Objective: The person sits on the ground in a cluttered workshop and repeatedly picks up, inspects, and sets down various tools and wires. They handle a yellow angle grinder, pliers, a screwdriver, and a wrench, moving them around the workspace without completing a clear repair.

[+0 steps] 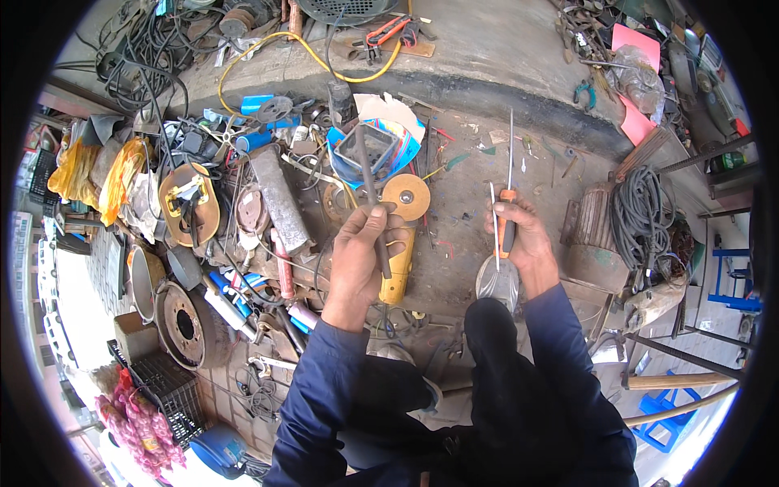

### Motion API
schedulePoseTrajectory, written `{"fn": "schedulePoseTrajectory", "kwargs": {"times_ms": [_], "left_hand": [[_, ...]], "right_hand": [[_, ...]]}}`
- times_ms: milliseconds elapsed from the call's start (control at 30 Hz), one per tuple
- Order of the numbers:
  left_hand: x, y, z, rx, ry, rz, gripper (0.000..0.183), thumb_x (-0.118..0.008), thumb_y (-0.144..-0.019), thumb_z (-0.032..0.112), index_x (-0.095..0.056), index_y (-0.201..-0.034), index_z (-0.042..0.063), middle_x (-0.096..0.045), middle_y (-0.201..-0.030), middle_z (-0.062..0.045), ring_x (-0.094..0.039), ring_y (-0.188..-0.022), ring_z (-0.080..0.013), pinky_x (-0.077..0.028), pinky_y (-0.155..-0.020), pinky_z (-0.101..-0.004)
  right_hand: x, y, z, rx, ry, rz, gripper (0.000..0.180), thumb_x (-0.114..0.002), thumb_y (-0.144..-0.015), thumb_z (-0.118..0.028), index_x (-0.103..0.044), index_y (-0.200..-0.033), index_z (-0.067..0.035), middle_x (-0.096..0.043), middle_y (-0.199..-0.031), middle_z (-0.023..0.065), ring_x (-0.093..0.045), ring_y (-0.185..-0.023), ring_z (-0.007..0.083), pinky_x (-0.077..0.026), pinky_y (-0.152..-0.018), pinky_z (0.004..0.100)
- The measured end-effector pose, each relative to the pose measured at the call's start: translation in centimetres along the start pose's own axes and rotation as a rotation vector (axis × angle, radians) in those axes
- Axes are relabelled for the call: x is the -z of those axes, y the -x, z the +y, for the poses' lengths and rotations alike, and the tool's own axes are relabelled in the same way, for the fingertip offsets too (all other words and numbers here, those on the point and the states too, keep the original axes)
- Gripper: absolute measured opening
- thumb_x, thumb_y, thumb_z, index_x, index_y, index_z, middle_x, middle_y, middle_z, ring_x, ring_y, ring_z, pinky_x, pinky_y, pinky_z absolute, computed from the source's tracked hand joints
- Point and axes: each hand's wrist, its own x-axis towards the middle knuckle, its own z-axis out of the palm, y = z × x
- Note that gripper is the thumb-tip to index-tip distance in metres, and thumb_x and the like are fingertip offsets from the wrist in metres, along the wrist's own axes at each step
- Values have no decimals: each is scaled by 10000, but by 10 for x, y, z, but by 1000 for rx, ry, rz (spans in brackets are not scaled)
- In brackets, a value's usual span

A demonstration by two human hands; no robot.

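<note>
My left hand grips a dark metal bar between thumb and fingers, its long end pointing away from me. Just right of that hand lies a yellow angle grinder with a tan disc facing up. A screwdriver with an orange and black handle is in my right hand, its shaft pointing away from me. The same hand pinches a thin pale rod alongside the handle. Beyond the bar, a blue torn package holds a dark rectangular tray.
Tangled black cables and a yellow cord lie on the far ledge, near orange-handled pliers. Left are a heavy metal block and a rusty wheel rim. A finned motor housing with coiled cable stands right.
</note>
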Motion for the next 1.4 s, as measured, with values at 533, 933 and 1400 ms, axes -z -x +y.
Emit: {"fn": "schedulePoseTrajectory", "kwargs": {"times_ms": [533,933,1400], "left_hand": [[-30,12,-65,14,-54,56,152,-676,-954,74,-641,-1095,27,-678,-924,-37,-614,-813,-91,-491,-700,-259],[-15,5,-54,57,-84,77,68,-695,-948,104,-642,-976,72,-654,-871,-4,-614,-727,-112,-500,-649,-266],[-22,7,-52,30,-129,50,112,-704,-932,66,-649,-1028,46,-674,-874,-25,-619,-700,-109,-486,-625,-232]], "right_hand": [[-63,11,65,-69,-93,73,280,-717,-863,35,-596,-1104,-40,-649,-936,38,-634,-803,134,-536,-716,286],[-4,6,46,-125,37,231,267,-737,-815,-41,-632,-1060,-36,-620,-870,14,-595,-747,130,-502,-673,294],[169,146,56,73,1488,461,287,-642,-801,-96,-557,-1056,2,-641,-992,287,-626,-945,492,-508,-783,530]]}}
